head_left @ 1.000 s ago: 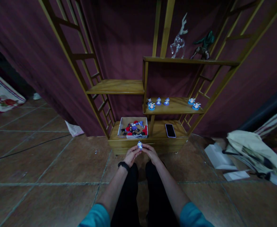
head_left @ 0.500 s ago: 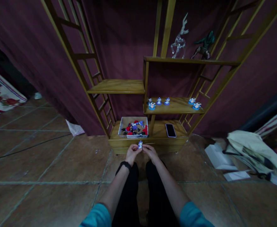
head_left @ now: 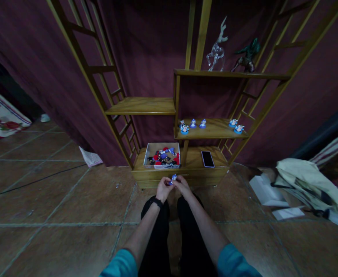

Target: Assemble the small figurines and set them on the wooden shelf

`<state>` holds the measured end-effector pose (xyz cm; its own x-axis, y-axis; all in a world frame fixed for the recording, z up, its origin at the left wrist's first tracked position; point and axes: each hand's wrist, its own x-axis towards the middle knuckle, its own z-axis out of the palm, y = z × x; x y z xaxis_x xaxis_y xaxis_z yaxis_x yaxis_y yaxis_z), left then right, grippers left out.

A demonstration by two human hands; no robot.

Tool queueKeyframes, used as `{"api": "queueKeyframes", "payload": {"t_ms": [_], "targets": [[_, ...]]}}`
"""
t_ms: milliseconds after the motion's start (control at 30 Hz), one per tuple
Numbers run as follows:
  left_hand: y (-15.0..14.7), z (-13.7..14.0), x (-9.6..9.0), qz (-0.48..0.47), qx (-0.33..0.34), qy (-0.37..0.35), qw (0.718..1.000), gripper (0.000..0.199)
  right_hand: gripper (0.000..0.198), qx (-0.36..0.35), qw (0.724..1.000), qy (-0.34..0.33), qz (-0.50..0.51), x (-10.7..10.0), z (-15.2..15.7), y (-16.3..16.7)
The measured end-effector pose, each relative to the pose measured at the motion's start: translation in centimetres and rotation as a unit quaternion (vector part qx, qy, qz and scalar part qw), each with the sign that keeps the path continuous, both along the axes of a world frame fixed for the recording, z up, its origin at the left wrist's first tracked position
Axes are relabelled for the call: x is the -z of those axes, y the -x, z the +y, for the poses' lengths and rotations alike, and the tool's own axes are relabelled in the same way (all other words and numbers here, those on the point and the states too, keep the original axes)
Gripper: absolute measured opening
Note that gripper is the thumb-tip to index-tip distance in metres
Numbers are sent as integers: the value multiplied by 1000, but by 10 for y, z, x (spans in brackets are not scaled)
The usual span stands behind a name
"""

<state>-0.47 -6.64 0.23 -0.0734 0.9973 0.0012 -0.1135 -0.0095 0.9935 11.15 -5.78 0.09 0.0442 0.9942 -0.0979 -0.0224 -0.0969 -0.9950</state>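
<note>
Between my fingertips is a small purple-and-white figurine (head_left: 174, 177), tilted to the right, in front of the wooden shelf unit. My left hand (head_left: 164, 188), with a dark band at the wrist, pinches it low on its left side. My right hand (head_left: 183, 186) grips it from the right. Just beyond my hands, a cardboard box (head_left: 151, 149) holds several red, purple and black figurines. On the middle right shelf (head_left: 212, 132) stand two purple figurines (head_left: 198, 123), a blue-based figurine (head_left: 184, 129) with a dark one behind it, and two blue-based figurines (head_left: 236, 126) at the right end.
A phone (head_left: 207, 159) lies on the bottom board right of the box. Higher up stand a clear deer statuette (head_left: 216, 48) and a dark crouching statuette (head_left: 247, 55). White boxes (head_left: 265, 191) and a pale bag (head_left: 310, 184) lie on the floor at right.
The figurine in my hands has tipped from upright to leaning right. Both hands have come closer together around it, and the view has shifted slightly.
</note>
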Motion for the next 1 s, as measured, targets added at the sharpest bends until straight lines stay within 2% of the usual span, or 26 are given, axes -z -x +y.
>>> {"api": "queueKeyframes", "payload": {"t_ms": [267, 633, 767, 1000], "targets": [[1, 0, -4, -40, 4, 16, 999, 31, 24, 23, 999, -24, -17, 3, 0, -2], [8, -6, -13, -122, 59, 114, 984, 37, 22, 23, 999, -19, 13, -1, -2, -9], [7, -6, -15, -102, 68, 109, 987, 42, 23, 31, 999, -6, 10, 1, -2, -8], [4, -5, -16, -66, 34, 75, 994, 44, 25, 35, 999, 2, 3, 3, 0, -8]]}}
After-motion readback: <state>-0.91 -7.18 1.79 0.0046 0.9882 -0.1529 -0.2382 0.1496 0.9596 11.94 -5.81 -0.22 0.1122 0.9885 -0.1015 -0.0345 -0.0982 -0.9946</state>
